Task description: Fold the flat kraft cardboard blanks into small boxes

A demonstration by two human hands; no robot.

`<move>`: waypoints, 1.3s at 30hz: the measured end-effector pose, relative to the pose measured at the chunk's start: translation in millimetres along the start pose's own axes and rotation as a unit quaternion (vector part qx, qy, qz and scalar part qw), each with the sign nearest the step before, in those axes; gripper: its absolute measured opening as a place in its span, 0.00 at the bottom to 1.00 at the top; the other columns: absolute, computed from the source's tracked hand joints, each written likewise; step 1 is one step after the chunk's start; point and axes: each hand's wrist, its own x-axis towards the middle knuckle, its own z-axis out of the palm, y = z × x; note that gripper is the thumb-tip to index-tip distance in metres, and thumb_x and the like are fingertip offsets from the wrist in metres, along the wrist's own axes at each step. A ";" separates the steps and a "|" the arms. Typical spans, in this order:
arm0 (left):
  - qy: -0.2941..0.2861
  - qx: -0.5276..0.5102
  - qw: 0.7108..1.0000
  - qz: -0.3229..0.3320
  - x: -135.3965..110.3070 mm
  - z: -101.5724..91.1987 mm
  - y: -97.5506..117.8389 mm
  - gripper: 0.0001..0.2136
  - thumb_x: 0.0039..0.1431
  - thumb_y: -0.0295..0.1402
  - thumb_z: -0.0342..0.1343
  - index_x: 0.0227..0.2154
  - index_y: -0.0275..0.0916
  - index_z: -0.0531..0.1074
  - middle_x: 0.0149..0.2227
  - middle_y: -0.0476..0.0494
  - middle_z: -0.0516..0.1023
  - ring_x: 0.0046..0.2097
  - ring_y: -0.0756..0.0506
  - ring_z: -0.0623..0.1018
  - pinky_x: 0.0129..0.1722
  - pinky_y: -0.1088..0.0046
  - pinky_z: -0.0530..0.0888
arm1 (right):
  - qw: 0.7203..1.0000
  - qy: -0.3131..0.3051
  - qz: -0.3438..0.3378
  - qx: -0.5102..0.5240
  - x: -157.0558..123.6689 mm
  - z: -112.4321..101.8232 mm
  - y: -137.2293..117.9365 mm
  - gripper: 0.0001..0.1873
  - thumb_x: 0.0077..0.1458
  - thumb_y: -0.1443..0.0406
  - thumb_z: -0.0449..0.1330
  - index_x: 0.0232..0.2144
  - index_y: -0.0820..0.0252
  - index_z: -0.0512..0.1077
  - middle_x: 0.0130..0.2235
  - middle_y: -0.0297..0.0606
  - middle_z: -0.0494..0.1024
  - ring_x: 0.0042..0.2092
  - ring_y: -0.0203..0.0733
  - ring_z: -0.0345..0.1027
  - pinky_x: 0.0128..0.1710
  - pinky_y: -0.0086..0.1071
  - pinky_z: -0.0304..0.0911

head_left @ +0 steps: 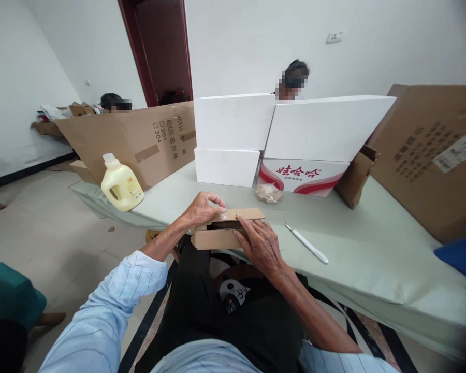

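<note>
A small brown cardboard box (217,240) lies at the near edge of the cloth-covered table, in front of my body. Its top is partly open, showing a dark gap. My right hand (261,242) grips its right end, fingers over the far flap and thumb on the near side. Above the left end, my left hand (204,210) is closed in a pinch. Something pale shows at its fingertips, too small to name. To the right lies a thin white craft knife (306,243), apart from both hands. Behind the box sits a clear plastic bag of small brownish bits (269,194).
White cartons (233,124) stand stacked across the table, with large brown cartons (135,140) to the left and right. A yellow detergent jug (122,184) stands at the left edge. Two people's heads show behind the cartons. A blue object (460,259) is at far right.
</note>
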 end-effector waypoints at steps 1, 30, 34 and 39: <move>0.008 -0.017 1.000 0.002 -0.3 -0.6 1.4 0.11 0.47 0.38 0.67 0.29 0.36 0.80 0.35 0.46 0.81 0.31 0.50 0.74 0.34 0.74 0.71 | 1.000 0.000 0.001 -0.001 0.0 -0.1 0.1 0.18 0.75 0.62 0.54 0.61 0.61 0.70 0.47 0.46 0.85 0.47 0.52 0.77 0.48 0.44 0.68; 0.005 -0.021 0.997 -0.078 -9.8 7.7 13.1 0.11 0.48 0.38 0.66 0.31 0.34 0.80 0.23 0.49 0.77 0.24 0.51 0.71 0.26 0.76 0.65 | 1.000 0.005 -0.003 -0.010 0.1 1.9 1.2 0.19 0.74 0.61 0.55 0.62 0.61 0.70 0.48 0.47 0.85 0.48 0.52 0.78 0.48 0.43 0.68; 0.015 -0.004 0.998 -0.067 -7.2 5.1 11.5 0.09 0.48 0.36 0.65 0.29 0.34 0.80 0.26 0.47 0.80 0.28 0.49 0.75 0.29 0.75 0.68 | 1.000 0.004 -0.006 -0.008 0.0 1.8 1.0 0.19 0.74 0.62 0.55 0.62 0.61 0.70 0.49 0.47 0.85 0.48 0.52 0.77 0.48 0.43 0.68; -0.010 0.000 0.998 -0.066 -5.7 3.9 8.8 0.10 0.47 0.36 0.66 0.29 0.34 0.81 0.25 0.47 0.79 0.28 0.49 0.75 0.28 0.75 0.68 | 1.000 -0.004 0.003 -0.001 -0.3 2.2 1.3 0.20 0.73 0.62 0.55 0.63 0.60 0.69 0.48 0.47 0.85 0.48 0.53 0.77 0.48 0.44 0.68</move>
